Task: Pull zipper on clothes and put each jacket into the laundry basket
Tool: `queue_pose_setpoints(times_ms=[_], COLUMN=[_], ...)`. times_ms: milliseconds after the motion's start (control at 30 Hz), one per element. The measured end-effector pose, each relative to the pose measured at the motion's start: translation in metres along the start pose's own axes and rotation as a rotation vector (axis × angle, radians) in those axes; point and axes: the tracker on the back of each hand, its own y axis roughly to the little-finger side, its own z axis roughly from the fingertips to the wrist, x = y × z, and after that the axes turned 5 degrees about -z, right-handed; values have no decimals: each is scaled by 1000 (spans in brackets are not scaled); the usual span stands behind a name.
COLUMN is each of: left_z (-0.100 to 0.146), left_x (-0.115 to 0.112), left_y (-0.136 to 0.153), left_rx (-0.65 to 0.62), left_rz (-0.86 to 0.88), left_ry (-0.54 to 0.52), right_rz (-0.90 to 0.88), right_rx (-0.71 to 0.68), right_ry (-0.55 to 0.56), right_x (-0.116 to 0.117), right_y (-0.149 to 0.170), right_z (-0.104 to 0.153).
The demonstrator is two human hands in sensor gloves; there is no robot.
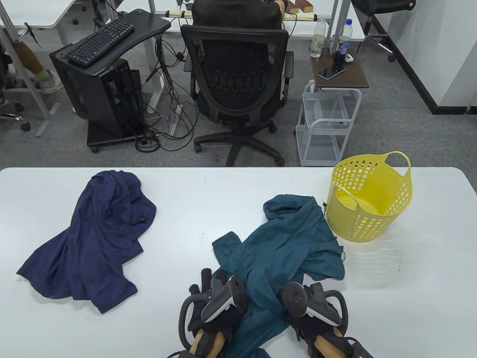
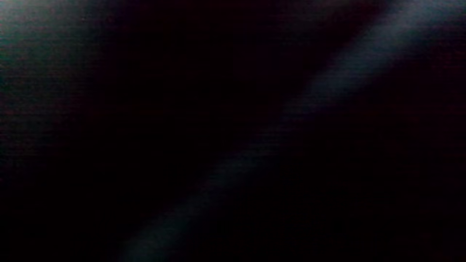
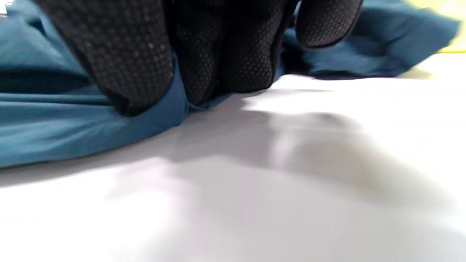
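Note:
A teal jacket lies crumpled on the white table, its lower part running off the near edge between my hands. My right hand sits on its right side. In the right wrist view its gloved fingers curl down onto a fold of the teal jacket and grip it against the table. My left hand rests at the jacket's left edge, some fingers pointing away from me. The left wrist view is dark. A navy jacket lies at the left. The yellow laundry basket stands at the right.
Bare table top lies between the two jackets and right of the basket. Beyond the far edge stand an office chair, a white wire cart and a computer stand.

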Motion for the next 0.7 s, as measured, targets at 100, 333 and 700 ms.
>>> queue_pose_setpoints(times_ms=[100,333,700], left_z=[-4,-9,-6], left_x=[0,-1,3], left_y=[13,29,36], left_rx=[69,138,130], left_rz=[8,23,14], left_ry=[12,27,-14], right_rz=[-34,-144,-158], right_rx=[64,208,376], right_ry=[24,56,168], right_x=[-13,-30,-26], right_y=[27,79,114], right_z=[1,5,4])
